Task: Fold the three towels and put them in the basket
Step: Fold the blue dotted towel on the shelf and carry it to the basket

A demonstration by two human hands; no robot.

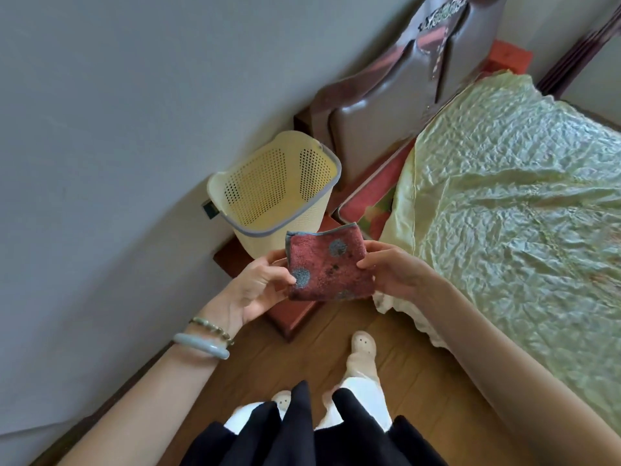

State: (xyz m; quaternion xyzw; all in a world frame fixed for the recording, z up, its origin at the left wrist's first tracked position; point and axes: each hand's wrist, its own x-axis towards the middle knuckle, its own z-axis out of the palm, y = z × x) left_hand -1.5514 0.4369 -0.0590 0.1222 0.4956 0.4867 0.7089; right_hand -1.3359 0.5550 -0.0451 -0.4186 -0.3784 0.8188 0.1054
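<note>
A small red towel with grey-blue round spots is folded into a square and held in the air in front of me. My left hand pinches its left edge with thumb on top. My right hand pinches its right edge. Just beyond the towel stands a cream perforated basket with a grey rim, tilted toward me; the part of its inside that shows has no towel in it. No other towels are in view.
The basket rests on a red-brown wooden step beside the grey wall. A bed with a pale green crinkled cover fills the right side. A dark carved headboard stands behind. My feet stand on wood floor.
</note>
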